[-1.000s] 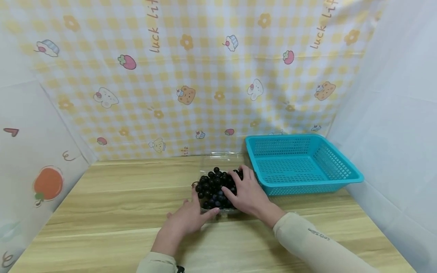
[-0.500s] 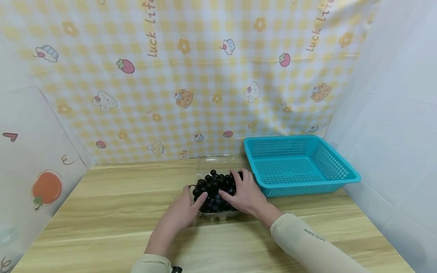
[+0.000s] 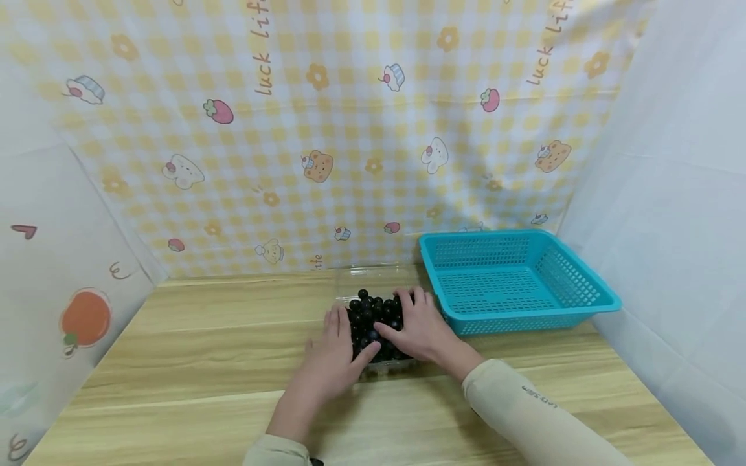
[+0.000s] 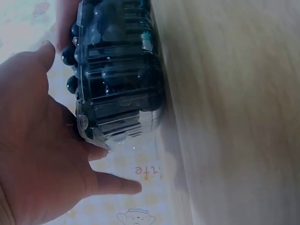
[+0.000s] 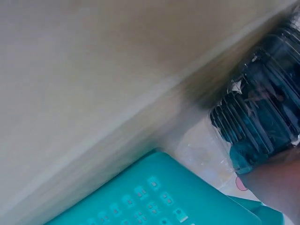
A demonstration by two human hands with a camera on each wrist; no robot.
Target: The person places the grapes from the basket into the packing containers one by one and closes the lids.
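A bunch of dark grapes lies heaped in a clear plastic box, its clear lid folded back behind. My left hand rests along the left side of the grapes, fingers extended, thumb at the front rim. In the left wrist view, the left hand is spread beside the ribbed box wall, with a few grapes above the rim. My right hand grips the right part of the bunch, fingers bent over it and thumb on top. The right wrist view shows only part of the right hand.
A turquoise perforated basket stands just right of the box, close to the right hand. Wooden table surface extends left and in front. Behind hangs a yellow checked cloth; a white cloth borders the right.
My left hand has shifted from the left edge of the box, where thumb and fingers were at the grapes, over onto their left side. The right hand stays nearly where it was.
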